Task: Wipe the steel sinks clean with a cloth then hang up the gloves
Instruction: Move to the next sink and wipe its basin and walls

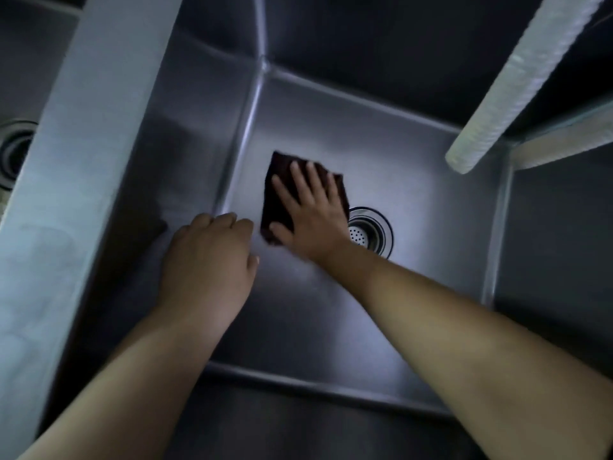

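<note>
Where the right hand [310,214] lies flat with fingers spread on the dark cloth [277,190], it hides the cloth's near edge and part of the drain [370,232]. Dim light blurs the steel sink [331,310]; a neighbouring basin [20,94] is cut off at left. The cloth's long axis runs away from the viewer. The left hand [209,260] hovers nearby, fingers loosely curled, holding nothing.
</note>
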